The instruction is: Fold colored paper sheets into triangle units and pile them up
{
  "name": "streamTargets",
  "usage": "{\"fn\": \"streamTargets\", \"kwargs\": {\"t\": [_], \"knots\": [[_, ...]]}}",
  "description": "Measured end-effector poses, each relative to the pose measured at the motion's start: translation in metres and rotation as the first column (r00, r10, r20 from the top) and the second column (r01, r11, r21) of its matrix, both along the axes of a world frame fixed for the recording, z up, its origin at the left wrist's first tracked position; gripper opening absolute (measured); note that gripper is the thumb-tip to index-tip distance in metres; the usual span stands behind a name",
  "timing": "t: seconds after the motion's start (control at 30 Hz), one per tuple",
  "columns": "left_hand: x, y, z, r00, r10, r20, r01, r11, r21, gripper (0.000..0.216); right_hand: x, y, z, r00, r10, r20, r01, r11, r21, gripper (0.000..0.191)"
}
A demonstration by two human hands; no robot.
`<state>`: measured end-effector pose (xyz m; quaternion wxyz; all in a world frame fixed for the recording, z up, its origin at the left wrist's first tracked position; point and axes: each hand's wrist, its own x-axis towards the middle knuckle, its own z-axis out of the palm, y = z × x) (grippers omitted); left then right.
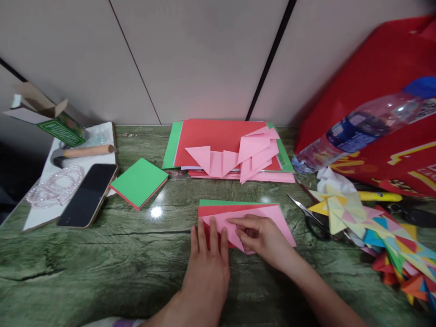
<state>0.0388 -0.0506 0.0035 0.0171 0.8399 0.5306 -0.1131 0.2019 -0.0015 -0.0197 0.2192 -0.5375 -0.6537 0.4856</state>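
flanking pink paper [281, 221]: scissors [308, 213], seemingly half-hidden

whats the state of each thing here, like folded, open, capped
Pink paper: partly folded
Left hand: laid flat
Right hand: index finger extended
Pink pieces: folded
Green box: flaps open
Phone: face up, screen dark
Bottle: capped
Bead string: looped
Scissors: open or shut, unclear

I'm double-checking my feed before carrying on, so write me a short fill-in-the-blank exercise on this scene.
The left hand and right hand touch layered paper topped in ____.
In the picture, the scissors lie to the ____ of both hands.
The cap of the bottle is ____.
The small square stack is topped in ____.

Missing words: pink; right; blue; green.
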Motion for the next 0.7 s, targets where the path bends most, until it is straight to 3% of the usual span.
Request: {"fn": "streamTargets", "kwargs": {"t": [0.7], "knots": [[-0.002,0.007,0.011,0.999,-0.029,-0.027,0.025,0.992,-0.123,0.057,0.0,0.0,-0.002,0.999,-0.029,-0.045,0.027,0.999,-0.031,0.035]]}}
